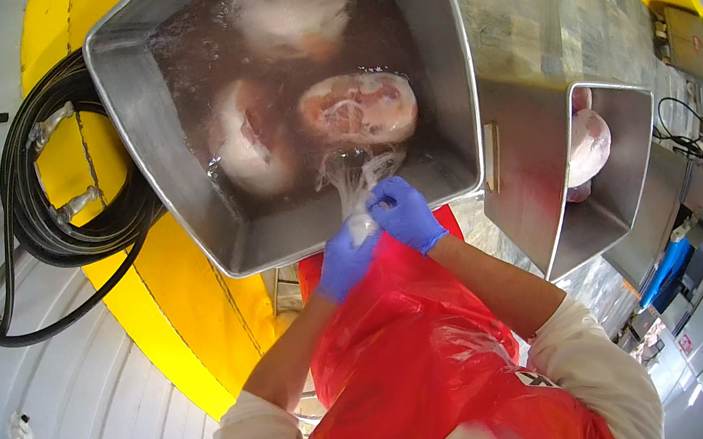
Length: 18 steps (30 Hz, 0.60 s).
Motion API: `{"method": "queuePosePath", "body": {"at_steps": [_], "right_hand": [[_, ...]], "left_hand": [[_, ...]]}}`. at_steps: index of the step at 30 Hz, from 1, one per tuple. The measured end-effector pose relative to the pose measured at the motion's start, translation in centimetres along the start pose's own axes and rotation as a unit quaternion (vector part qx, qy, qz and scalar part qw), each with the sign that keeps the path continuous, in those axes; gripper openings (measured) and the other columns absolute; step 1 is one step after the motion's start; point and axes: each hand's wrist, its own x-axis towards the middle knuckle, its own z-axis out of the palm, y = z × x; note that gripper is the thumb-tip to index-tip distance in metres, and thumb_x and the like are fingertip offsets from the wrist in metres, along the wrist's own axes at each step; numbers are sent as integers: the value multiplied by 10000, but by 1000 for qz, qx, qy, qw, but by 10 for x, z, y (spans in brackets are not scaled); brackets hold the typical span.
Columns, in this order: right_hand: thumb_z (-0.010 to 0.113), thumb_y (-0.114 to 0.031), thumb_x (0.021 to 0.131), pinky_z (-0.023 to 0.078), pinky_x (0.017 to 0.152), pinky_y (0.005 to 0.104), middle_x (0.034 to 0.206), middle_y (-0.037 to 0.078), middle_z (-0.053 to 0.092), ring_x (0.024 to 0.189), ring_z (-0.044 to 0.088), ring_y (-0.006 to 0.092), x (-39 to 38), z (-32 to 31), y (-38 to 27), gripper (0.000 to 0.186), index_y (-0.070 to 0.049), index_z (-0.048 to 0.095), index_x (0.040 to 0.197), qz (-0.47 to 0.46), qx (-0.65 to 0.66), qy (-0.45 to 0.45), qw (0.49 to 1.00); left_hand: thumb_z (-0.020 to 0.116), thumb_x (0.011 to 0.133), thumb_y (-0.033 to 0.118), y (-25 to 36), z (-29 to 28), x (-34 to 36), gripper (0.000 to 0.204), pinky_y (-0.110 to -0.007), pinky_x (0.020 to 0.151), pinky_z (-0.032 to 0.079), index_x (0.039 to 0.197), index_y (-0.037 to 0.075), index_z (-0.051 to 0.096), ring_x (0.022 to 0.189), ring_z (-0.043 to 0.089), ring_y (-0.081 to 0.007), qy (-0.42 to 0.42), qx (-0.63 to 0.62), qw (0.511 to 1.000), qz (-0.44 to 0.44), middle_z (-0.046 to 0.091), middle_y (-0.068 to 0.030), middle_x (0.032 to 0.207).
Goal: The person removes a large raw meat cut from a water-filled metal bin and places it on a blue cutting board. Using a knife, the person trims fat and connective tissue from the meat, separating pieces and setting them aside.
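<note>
Both my hands wear blue gloves and meet at the near rim of a big steel tub [147, 127]. My left hand [346, 258] is closed around the gathered neck of a clear plastic bag [351, 190]. Beside it on the right, my right hand [410, 215] pinches the same plastic with curled fingers. Beyond the hands, the bag stretches toward a pale pink piece of meat [361, 111] at the surface of dark reddish water. Two more pale pieces lie in the water, a left piece [249, 139] and a far piece [292, 19], both partly submerged.
To the right stands a second steel tub [526, 171] with several wrapped-looking meat pieces [588, 146]. A coiled black hose [22, 205] hangs at the left by metal taps [77, 206] and a yellow panel [192, 307]. A red plastic apron [415, 337] covers my front.
</note>
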Motion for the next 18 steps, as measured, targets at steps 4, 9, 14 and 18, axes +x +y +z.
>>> {"method": "queuePosePath", "body": {"at_steps": [4,9,14,18], "right_hand": [[744,-356,943,467,1088,469,1278,162,699,1235,624,360,5,-16,-3,410,-106,720,1268,-93,4,-122,988],[466,-535,1078,446,1064,509,1191,160,742,1157,678,353,30,-42,37,515,-174,707,1356,-278,-341,-334,834],[444,-483,1094,507,895,494,756,138,736,778,721,360,44,-43,56,475,-185,795,981,-166,-489,-255,818],[493,-490,1083,529,753,533,671,179,695,622,659,431,28,-50,37,582,-87,776,774,-155,-457,-177,858]], "left_hand": [[705,1031,313,28,-28,-46,301,-331,711,536,1077,16,731,803,655,-133,-31,-42,982,-182,713,-54,869],[721,1029,275,69,-78,-102,241,-243,679,506,1073,40,755,821,632,-58,-55,-207,922,-323,703,10,884],[735,1018,239,65,-115,-106,294,-261,742,547,1197,6,718,876,664,-103,-77,-117,955,-263,740,-34,1056],[733,989,203,27,-103,-63,302,-372,1039,489,1196,-15,713,1227,619,-247,-58,30,997,-36,652,-150,1371]]}}
